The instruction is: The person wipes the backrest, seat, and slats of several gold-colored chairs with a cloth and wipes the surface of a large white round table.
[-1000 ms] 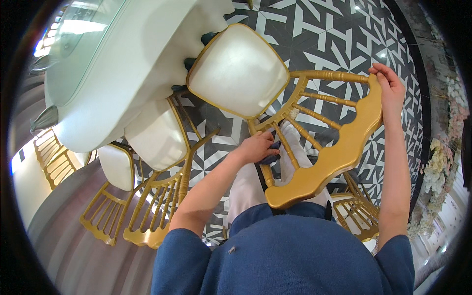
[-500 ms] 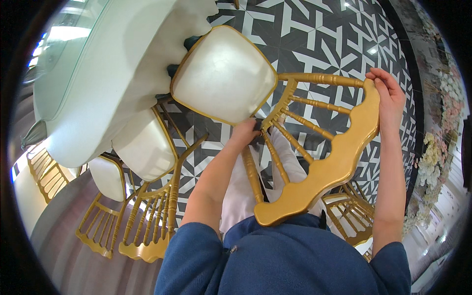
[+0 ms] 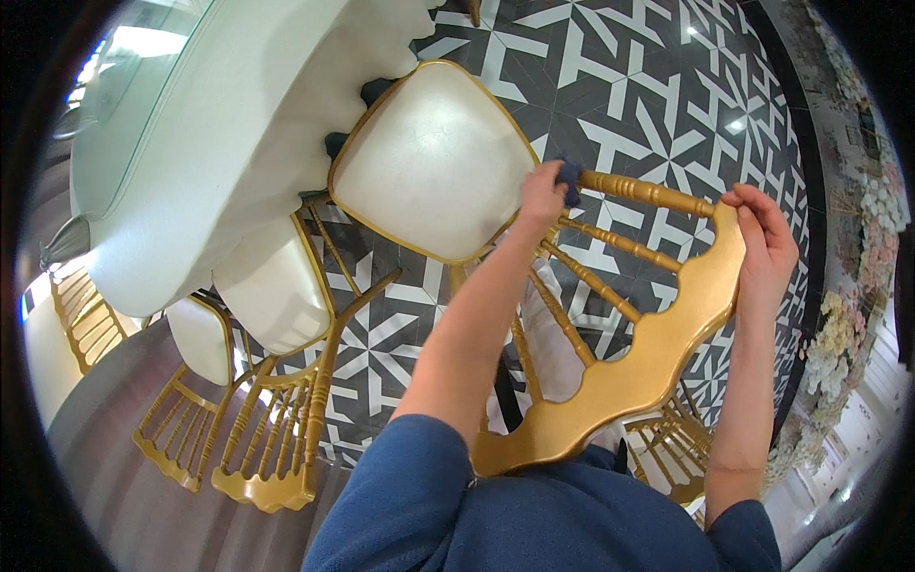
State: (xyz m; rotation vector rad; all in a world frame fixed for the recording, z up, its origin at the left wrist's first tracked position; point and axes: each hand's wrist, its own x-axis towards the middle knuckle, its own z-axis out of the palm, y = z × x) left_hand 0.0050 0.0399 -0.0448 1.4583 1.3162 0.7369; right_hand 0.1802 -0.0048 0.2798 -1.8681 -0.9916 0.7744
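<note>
In front of me stands a gold chair (image 3: pixel 620 334) with a turned-spindle back and a white padded seat (image 3: pixel 434 162). My left hand (image 3: pixel 543 197) is closed on a dark blue cloth (image 3: pixel 569 183), pressed against the lower end of the far back post beside the seat. My right hand (image 3: pixel 762 234) grips the far top corner of the chair's crest rail, fingers bent over its edge. My left forearm hides part of the seat's near corner and some of the lower back rail.
A round table with a white cloth (image 3: pixel 276 124) and glass top (image 3: pixel 143 143) stands at left. More gold chairs (image 3: pixel 276 419) line its near side, and another (image 3: pixel 672 443) is behind my right side. Pale flowers (image 3: pixel 839 334) run along the right wall above the patterned floor (image 3: pixel 629 86).
My left hand with the cloth has moved right and away from me, from the near end of the lower back rail to the far post. My right hand stays at the chair's top corner.
</note>
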